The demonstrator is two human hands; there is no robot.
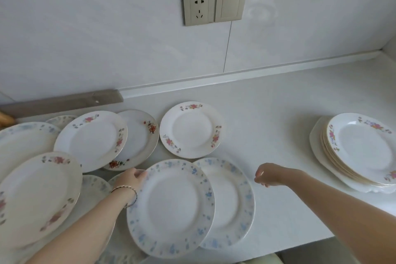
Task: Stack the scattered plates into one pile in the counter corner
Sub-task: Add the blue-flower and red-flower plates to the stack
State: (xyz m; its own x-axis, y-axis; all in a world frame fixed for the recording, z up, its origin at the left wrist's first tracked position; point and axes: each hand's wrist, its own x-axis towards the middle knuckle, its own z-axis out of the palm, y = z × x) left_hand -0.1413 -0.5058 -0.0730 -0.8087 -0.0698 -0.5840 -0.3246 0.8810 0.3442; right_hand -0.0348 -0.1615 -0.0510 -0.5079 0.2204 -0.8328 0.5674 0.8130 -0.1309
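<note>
- Gripping the rim of a blue plate point(171, 206), the left hand point(131, 178) curls its fingers over the edge; this plate overlaps a second blue plate point(233, 203).
- Right hand point(269, 174) hovers over the bench point(267, 118), loosely curled, holding nothing.
- Pile point(362, 148) sits far right (toward the corner).

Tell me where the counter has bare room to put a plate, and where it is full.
Bare: the stretch of counter between the lone pink-flowered plate and the pile, back to the wall ledge; the right hand hovers there. Crowded: the left side, where plates overlap and the left hand grips a blue-flowered plate.
</note>
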